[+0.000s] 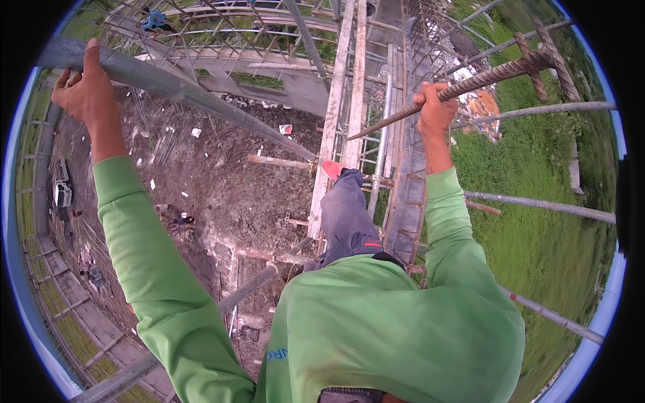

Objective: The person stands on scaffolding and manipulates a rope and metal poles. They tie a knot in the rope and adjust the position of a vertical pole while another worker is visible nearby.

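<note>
My left hand (87,94) is up at the far left, closed around a thick grey metal pipe (195,91), its thumb over the top. That pipe slants down to the right, toward the narrow planks (339,87). My right hand (437,111) is raised at the right, fingers wrapped round a rebar bending wrench (490,72) made of ribbed, rusty steel. The wrench's thin end points left over the planks. Its thick end, with short crosspieces, points up and right. Below, my foot in a red shoe (331,168) is on the planks.
I am high on scaffolding. Rusty poles (541,207) stick out at the right over green grass (531,154). A concrete beam (406,208) with upright rebar runs beside the planks. Bare ground (222,168) lies far below at left, and another worker in blue (156,20) is far off.
</note>
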The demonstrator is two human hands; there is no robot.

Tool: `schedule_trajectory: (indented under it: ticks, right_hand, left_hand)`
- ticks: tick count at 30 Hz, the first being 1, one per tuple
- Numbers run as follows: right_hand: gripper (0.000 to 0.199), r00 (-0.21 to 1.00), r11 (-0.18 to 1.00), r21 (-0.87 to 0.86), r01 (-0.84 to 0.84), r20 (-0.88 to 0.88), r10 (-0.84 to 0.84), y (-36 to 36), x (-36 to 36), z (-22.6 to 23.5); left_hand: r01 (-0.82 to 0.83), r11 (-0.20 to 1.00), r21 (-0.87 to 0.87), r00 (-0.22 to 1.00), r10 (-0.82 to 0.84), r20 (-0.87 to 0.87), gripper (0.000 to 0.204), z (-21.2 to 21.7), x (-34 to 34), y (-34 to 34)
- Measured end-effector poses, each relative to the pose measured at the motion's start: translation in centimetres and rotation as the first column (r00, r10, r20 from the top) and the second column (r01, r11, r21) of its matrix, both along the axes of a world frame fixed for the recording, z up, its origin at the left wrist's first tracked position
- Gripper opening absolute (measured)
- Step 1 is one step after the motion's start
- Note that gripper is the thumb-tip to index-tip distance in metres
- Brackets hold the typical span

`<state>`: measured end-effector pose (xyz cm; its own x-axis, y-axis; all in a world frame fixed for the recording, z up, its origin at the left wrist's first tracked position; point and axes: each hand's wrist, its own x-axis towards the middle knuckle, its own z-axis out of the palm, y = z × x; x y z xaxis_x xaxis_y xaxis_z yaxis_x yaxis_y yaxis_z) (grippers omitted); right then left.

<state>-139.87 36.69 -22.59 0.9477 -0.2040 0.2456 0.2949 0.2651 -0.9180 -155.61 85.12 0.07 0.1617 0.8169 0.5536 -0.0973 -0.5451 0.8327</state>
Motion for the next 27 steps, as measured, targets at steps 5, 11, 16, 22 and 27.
schedule_trajectory:
  ticks: [5,11,16,22,27]
  right_hand:
    - [0.015,0.987,0.988,-0.114,0.1,-0.116,-0.114,1.4,5.6,-8.4]
    - [0.02,0.948,0.95,-0.275,0.148,-0.233,-0.215,3.8,10.5,-19.2]
    - [0.027,0.934,0.915,-0.399,0.062,-0.3,-0.194,4.6,11.5,-23.2]
    - [0.019,0.963,0.95,-0.281,0.135,-0.188,-0.192,4.2,12.4,-18.9]
    - [0.009,0.959,0.942,-0.291,0.166,-0.175,-0.223,3.5,13.0,-16.0]
  left_hand:
    - [0.226,0.972,-0.061,0.974,-0.226,0.014,0.045,-1.7,1.6,4.1]
    - [0.23,0.959,-0.164,0.973,-0.221,0.069,0.028,-2.4,0.8,5.0]
    - [0.21,0.974,-0.086,0.976,-0.203,0.082,0.025,-2.6,0.7,5.1]
    - [0.245,0.966,-0.086,0.968,-0.239,0.074,0.024,-2.8,0.8,5.7]
    - [0.267,0.963,-0.032,0.959,-0.263,0.107,0.024,-3.1,1.4,5.4]
